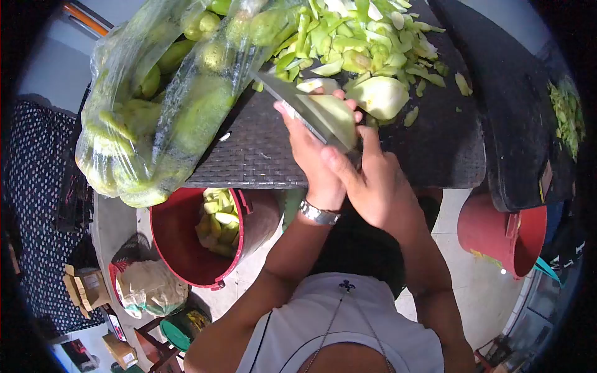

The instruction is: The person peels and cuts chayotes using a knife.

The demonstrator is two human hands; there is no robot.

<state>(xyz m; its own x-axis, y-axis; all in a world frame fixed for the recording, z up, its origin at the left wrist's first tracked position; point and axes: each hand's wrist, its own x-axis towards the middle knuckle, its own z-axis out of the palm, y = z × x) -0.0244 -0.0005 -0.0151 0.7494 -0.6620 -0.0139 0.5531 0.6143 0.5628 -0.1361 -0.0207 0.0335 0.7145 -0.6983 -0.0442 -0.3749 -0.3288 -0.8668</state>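
Observation:
My left hand [316, 163], with a metal watch on its wrist, is closed round a peeled pale-green mango [339, 118]. Only some fingertips show past the fruit's far side. My right hand [376, 183] grips a knife [292, 98], its wide blade lying slantwise along the mango and pointing to the upper left. The handle is hidden in that hand. Just beyond, another peeled mango [387, 98] rests against a heap of green peels [367, 46]. Part of a pale piece [317, 85] shows behind the blade.
A clear plastic bag of green mangoes [186, 118] lies on the left of the dark woven table [249, 158]. Under its edge, a red bucket [180, 258] holds pale mango pieces. Another red bucket [485, 227] stands at right, below a dark chair-like surface [522, 124] with peels.

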